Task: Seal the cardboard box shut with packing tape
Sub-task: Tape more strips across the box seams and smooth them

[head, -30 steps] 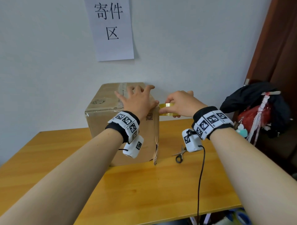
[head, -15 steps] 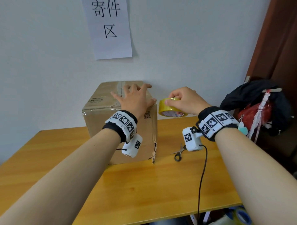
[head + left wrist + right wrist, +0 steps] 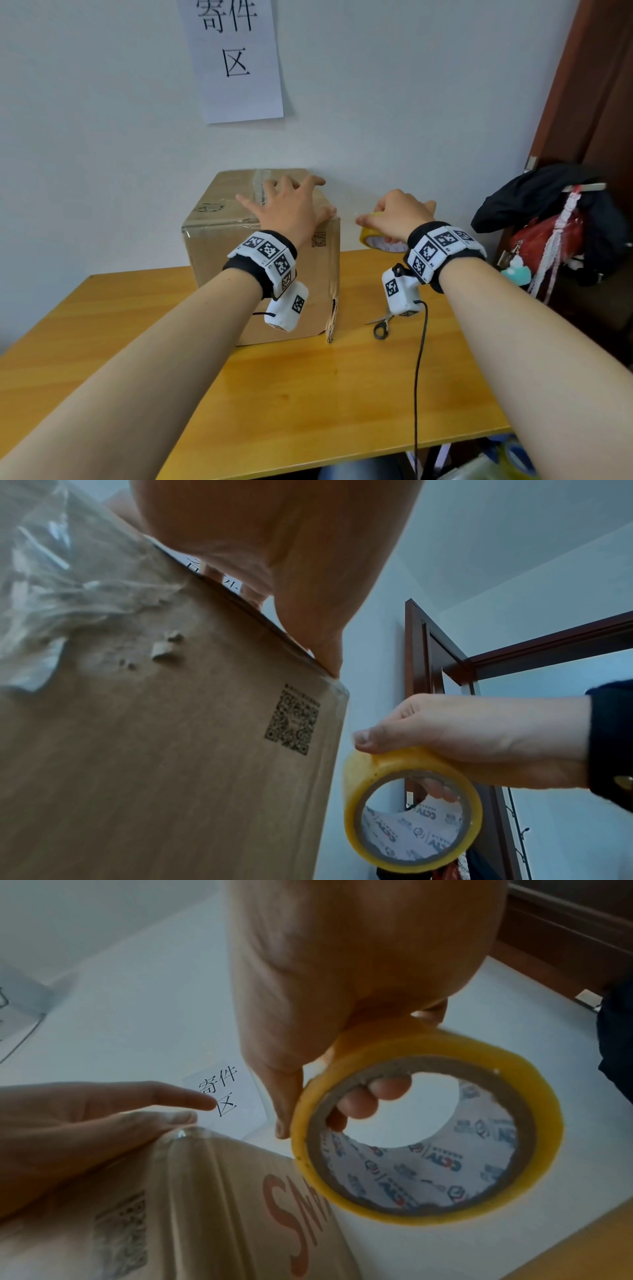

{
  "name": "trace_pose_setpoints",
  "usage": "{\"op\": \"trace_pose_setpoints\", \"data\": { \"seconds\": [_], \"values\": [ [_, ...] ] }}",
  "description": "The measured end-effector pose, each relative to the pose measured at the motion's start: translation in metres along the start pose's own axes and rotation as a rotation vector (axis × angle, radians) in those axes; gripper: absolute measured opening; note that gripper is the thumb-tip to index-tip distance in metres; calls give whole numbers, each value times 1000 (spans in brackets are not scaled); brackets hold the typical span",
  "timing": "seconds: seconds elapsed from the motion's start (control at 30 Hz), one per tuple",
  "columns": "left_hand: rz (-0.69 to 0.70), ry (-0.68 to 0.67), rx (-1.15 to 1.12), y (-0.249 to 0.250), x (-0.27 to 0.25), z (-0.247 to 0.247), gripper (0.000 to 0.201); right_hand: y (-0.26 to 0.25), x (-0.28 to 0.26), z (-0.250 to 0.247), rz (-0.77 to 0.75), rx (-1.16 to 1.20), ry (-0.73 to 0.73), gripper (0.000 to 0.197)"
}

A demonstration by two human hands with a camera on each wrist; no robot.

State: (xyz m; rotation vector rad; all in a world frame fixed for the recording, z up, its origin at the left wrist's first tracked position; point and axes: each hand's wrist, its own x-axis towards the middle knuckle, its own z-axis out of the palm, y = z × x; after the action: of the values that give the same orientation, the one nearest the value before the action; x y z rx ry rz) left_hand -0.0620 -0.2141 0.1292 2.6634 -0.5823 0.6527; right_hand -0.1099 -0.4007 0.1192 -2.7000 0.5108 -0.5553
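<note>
A brown cardboard box (image 3: 263, 274) stands on the far middle of a yellow wooden table (image 3: 308, 394), close to the white wall. Clear tape already runs across its top and down its near face, and a small square printed code sits near the top right corner of that face. The left hand (image 3: 287, 209) lies flat on the box top with its fingers spread, the thumb (image 3: 325, 653) pressing on the top right edge. Just to the right of the box, held in the air, the right hand (image 3: 394, 216) grips a yellow roll of packing tape (image 3: 428, 1131): several fingers (image 3: 373, 1096) curl through its cardboard core and the thumb lies on the outer rim. The roll is near the box's top right corner and not touching it. A pair of scissors (image 3: 382, 325) lies on the table right of the box. A white paper sign (image 3: 236, 58) with black characters hangs on the wall above. A pile of dark and red bags (image 3: 555, 219) sits at the far right.
</note>
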Motion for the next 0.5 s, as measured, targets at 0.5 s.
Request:
{"op": "trace_pose_setpoints", "data": {
  "seconds": [0.5],
  "values": [
    [-53, 15, 26, -22, -2, -2, 59, -45, 9, 21, 9, -85, 26, 47]
  ]
}}
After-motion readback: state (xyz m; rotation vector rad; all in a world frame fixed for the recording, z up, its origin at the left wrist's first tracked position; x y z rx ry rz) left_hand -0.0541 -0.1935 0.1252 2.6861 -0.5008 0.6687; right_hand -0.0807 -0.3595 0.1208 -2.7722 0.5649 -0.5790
